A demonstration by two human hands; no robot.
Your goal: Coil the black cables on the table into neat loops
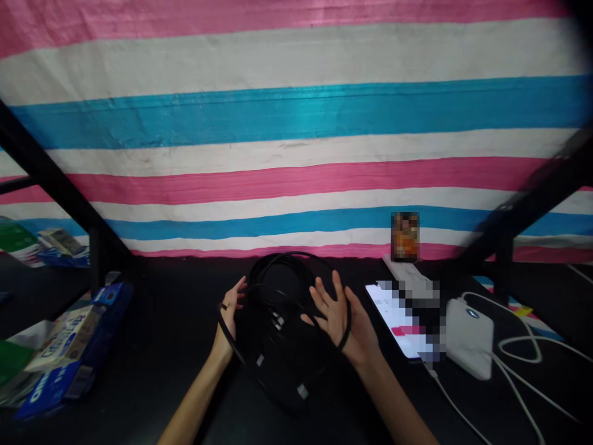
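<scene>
A coil of black cable (pixel 255 272) lies on the black table between my two hands, with silvery plugs (pixel 277 320) in its middle. Nearer to me, another metal plug end (pixel 302 390) shows. My left hand (pixel 231 311) stands on edge at the coil's left side, its fingers stretched out and slightly apart. A loop of the cable passes over the back of that hand and hangs toward me. On the right, my right hand (pixel 341 318) has its fingers spread, palm toward the coil. The same loop appears to run around its outer side. Neither hand's fingers close on the cable.
To the right are a lit phone (pixel 393 318), a white power bank (pixel 470 340) with white cables (pixel 532 337), and a pale stand (pixel 405 275). Blue and green packages (pixel 74 346) lie at the left. Behind hangs a striped sheet (pixel 278 114), with black frame bars (pixel 60 179) at both sides.
</scene>
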